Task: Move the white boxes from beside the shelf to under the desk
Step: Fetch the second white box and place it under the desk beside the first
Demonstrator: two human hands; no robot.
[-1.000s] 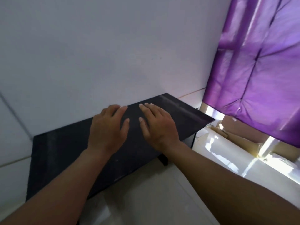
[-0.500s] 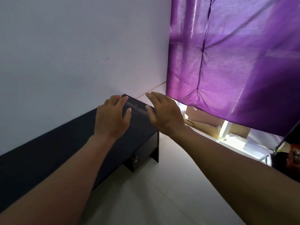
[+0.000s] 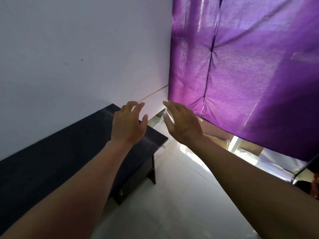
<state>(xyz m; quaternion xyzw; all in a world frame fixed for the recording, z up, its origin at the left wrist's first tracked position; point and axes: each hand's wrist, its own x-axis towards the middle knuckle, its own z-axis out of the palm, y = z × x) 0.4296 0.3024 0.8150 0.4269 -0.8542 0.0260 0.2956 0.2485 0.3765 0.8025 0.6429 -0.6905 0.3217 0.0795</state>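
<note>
Both your hands are empty with fingers loosely spread: left hand [image 3: 128, 124] above the black desk's [image 3: 51, 163] end, right hand [image 3: 183, 124] just beside the purple curtain [image 3: 241, 75]. Past your right fingertips, something pale is probably a white box [image 3: 159, 122], though it's mostly hidden. Reaching blind could snag the curtain.

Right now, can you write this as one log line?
left hand: open, over black desk | right hand: open, near purple curtain | holding: nothing

2 bare forearms, no sleeves, left hand [image 3: 128, 124], right hand [image 3: 183, 124], short plain nails, no rings
</note>
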